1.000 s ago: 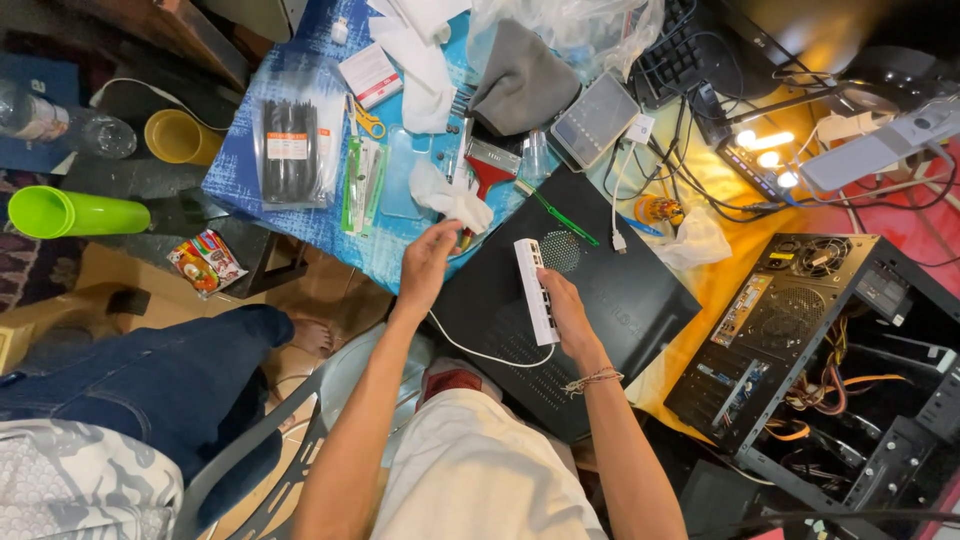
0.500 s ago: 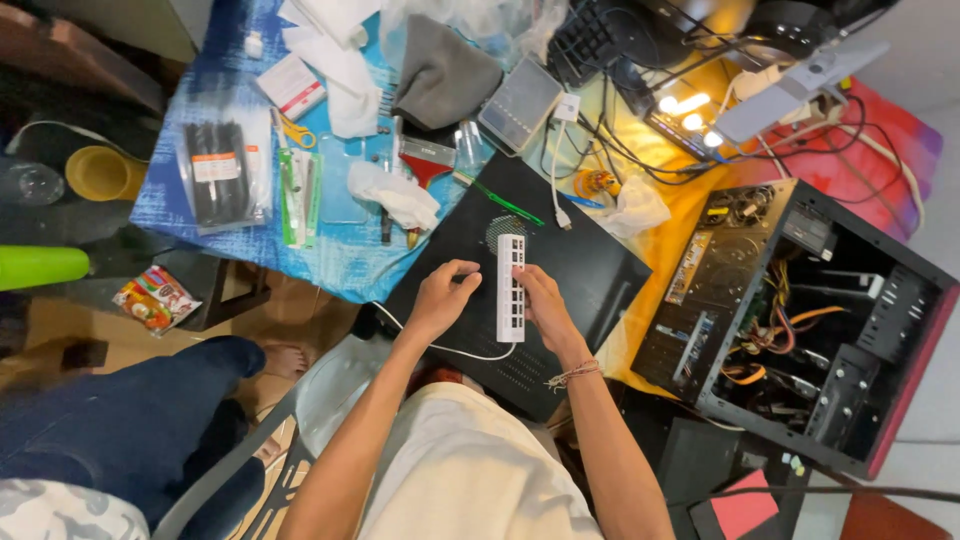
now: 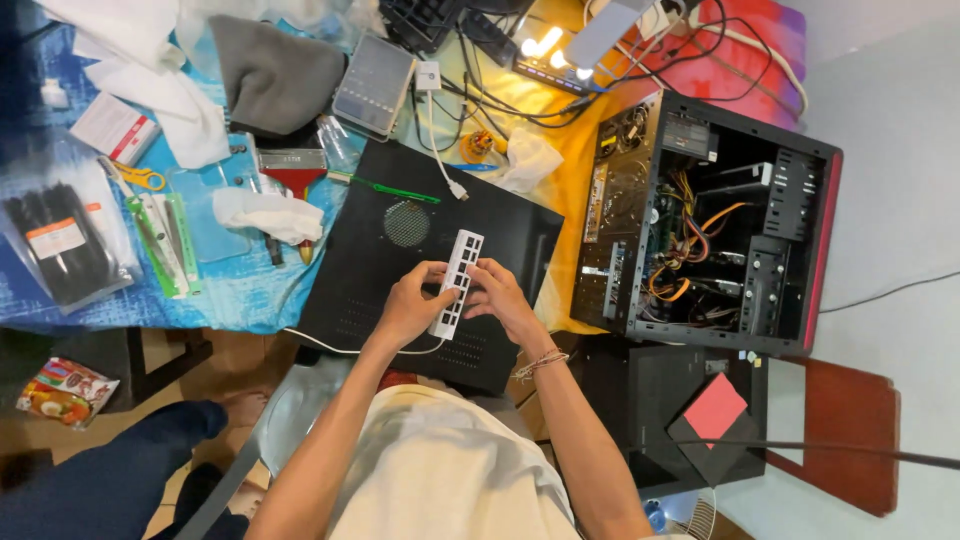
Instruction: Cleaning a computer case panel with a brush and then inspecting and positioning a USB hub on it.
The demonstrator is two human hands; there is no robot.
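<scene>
White hub (image 3: 455, 283) gripped between my two hands, held over black panel (image 3: 420, 260). My left hand (image 3: 412, 305) clamps its left edge, thumb on top. My right hand (image 3: 503, 297) pinches right edge. White cable (image 3: 350, 349) trails below left hand. Open computer case (image 3: 700, 230) sits right of right hand. Green screwdriver (image 3: 395, 188) lies beyond hands.

Open PC case (image 3: 700, 220) right, grey cloth (image 3: 275, 75), scissors (image 3: 140, 178), snack packet (image 3: 65, 392) left.

The hub (image 3: 456, 283) I held was white, over a black perforated panel (image 3: 420, 270) lying at the blue cloth's (image 3: 200, 300) right edge. Beside it the open case (image 3: 700, 225) was black with a red side, on an orange cloth (image 3: 575, 195).
</scene>
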